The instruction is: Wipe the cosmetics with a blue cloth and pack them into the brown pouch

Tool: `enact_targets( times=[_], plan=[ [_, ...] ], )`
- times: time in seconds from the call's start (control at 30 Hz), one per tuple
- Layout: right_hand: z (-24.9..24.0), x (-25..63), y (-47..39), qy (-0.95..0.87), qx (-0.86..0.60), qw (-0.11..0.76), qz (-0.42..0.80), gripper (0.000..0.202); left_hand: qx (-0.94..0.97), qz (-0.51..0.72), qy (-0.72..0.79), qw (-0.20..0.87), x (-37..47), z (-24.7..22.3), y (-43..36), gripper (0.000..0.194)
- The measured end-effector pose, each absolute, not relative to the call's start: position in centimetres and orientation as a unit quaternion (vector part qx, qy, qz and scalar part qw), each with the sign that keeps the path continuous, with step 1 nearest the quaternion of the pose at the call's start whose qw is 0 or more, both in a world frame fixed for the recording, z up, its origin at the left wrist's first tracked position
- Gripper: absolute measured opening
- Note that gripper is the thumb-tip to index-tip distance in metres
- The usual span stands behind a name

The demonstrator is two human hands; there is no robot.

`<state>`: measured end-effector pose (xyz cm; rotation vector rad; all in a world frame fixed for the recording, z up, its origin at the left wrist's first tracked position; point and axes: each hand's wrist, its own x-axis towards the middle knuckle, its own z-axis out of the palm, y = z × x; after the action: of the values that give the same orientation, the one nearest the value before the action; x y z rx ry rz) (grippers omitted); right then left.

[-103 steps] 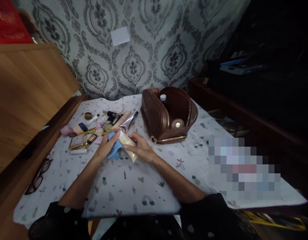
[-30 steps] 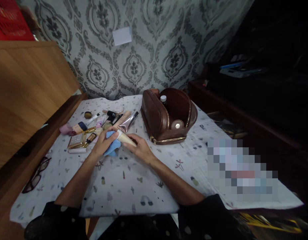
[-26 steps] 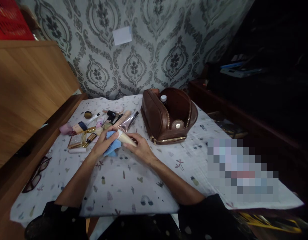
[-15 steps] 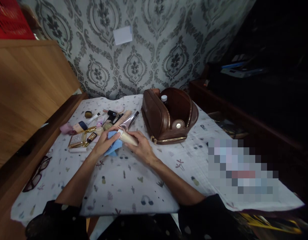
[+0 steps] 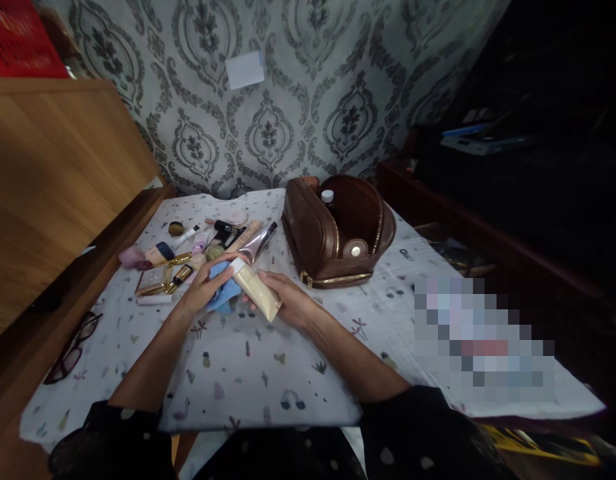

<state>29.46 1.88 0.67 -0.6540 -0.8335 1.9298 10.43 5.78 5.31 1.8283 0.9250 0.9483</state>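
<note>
A pale yellow squeeze tube [image 5: 258, 291] with a white cap is held between my two hands, its flat end slanting down toward me. My left hand [image 5: 204, 288] is closed round a crumpled blue cloth [image 5: 225, 293] and touches the tube's capped end. My right hand [image 5: 291, 297] grips the tube from its right side, thumb near the upper edge and some fingers hidden behind it. Just beyond the hands lie a clear pinkish tube with a black cap [image 5: 259, 243] and a beige tube [image 5: 245, 236].
Several cosmetics, including a glittery compact [image 5: 153, 279] and a pink sponge [image 5: 131, 257], lie at the left. An unzipped brown bag [image 5: 313, 233] stands behind, with a white-capped bottle [image 5: 327, 197] inside. Glasses [image 5: 73, 347] rest near the left edge. A pixelated area covers the right.
The yellow tube has turned so more of its body and its flat end show. My right hand has shifted slightly right and down along it; the blue cloth stays in my left hand.
</note>
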Motion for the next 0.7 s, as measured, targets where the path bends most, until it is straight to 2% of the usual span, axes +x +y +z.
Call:
enact_targets(
  times=[0.1,0.2,0.3,0.37,0.43,0.5,0.6,0.7],
  plan=[
    [0.4,29.5,1.9,-0.363,-0.314,0.454,0.751,0.042,0.730,0.377,0.376,0.428,10.4,5.2,5.8,0.047],
    [0.3,29.5,2.0,-0.471,-0.386,0.474,0.636,0.047,0.720,0.376,0.386,0.437,10.5,4.7,6.1,0.044],
    [0.4,29.3,1.8,-0.572,-0.452,0.458,0.509,0.059,0.715,0.375,0.391,0.442,10.8,4.3,6.3,0.042],
    [0.6,29.3,1.7,-0.594,-0.483,0.446,0.464,0.062,0.718,0.372,0.392,0.439,11.0,4.4,6.2,0.042],
    [0.7,29.3,1.6,-0.592,-0.470,0.446,0.479,0.051,0.722,0.371,0.391,0.434,11.0,4.6,6.1,0.041],
    [0.8,29.2,1.5,-0.562,-0.418,0.452,0.552,0.043,0.724,0.370,0.391,0.431,10.9,4.7,6.1,0.040],
    [0.8,29.1,1.4,-0.485,-0.354,0.459,0.655,0.040,0.720,0.368,0.395,0.435,10.7,4.5,6.2,0.043],
    [0.8,28.9,1.4,-0.432,-0.329,0.477,0.691,0.037,0.724,0.364,0.389,0.438,10.7,4.4,6.4,0.044]
  ],
)
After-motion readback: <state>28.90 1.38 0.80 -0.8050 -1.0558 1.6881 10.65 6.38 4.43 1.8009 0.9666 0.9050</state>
